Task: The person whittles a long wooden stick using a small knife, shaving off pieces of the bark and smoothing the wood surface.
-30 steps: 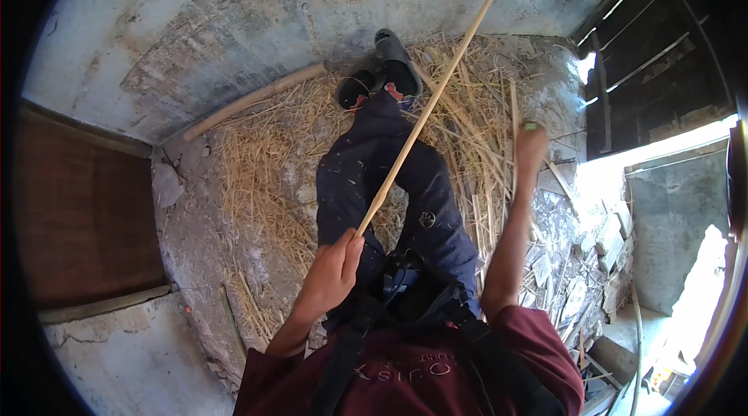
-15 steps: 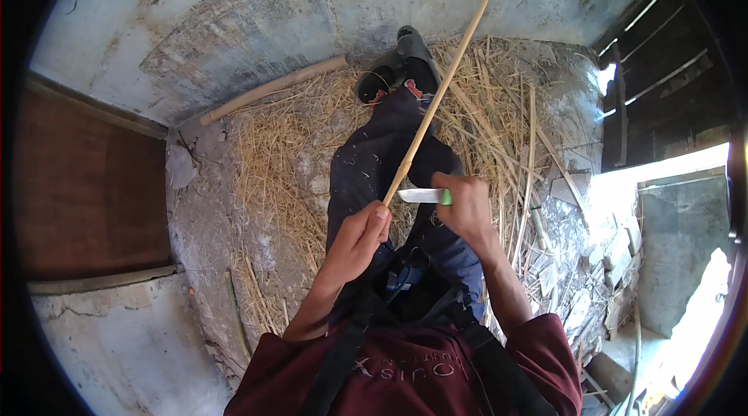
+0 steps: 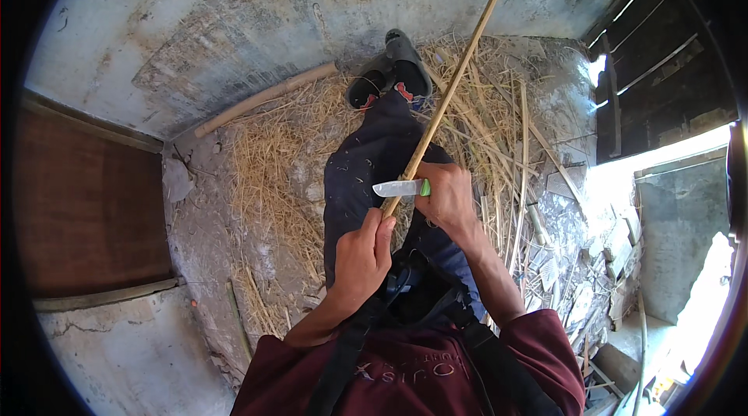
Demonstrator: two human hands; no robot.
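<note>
A long, thin bamboo strip (image 3: 460, 73) slants over my lap from the far upper right down to my left hand (image 3: 363, 254). That hand is closed round its near end, thumb along the top. My right hand (image 3: 449, 199) grips the green handle of a knife (image 3: 395, 188). The blade lies across the strip, just beyond my left fingers, its tip pointing left. Whether the edge bites into the bamboo cannot be made out. Most of the handle is hidden inside my right fist.
Straw-like shavings (image 3: 273, 159) cover the floor around my stretched legs and dark shoes (image 3: 401, 65). Long split strips (image 3: 522, 159) lie to the right. A thick pole (image 3: 265, 99) rests along the far wall (image 3: 234, 19); a brown panel (image 3: 93, 198) stands at left.
My right hand has moved the knife left and slightly up, so its blade now crosses the bamboo strip instead of stopping at its right side. My left hand still holds the near end.
</note>
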